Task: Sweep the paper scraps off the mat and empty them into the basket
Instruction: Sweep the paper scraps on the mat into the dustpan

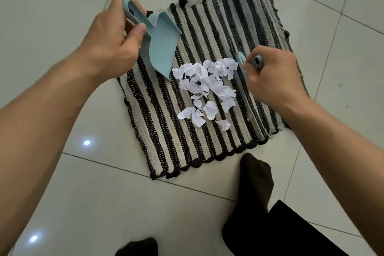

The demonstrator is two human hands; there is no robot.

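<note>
A black-and-cream striped woven mat (207,33) lies on the tiled floor. Several torn white paper scraps (207,85) are heaped in its middle. My left hand (112,35) grips the handle of a light blue dustpan (162,48), whose front lip is tilted down onto the mat just left of the scraps. My right hand (270,75) holds a small light blue brush (243,68) on the right side of the scraps, its bristles resting on the mat. No basket is in view.
Pale glossy floor tiles (62,183) surround the mat. My two feet in dark socks (255,181) stand just below the mat's near edge, with a dark trouser leg at the lower right.
</note>
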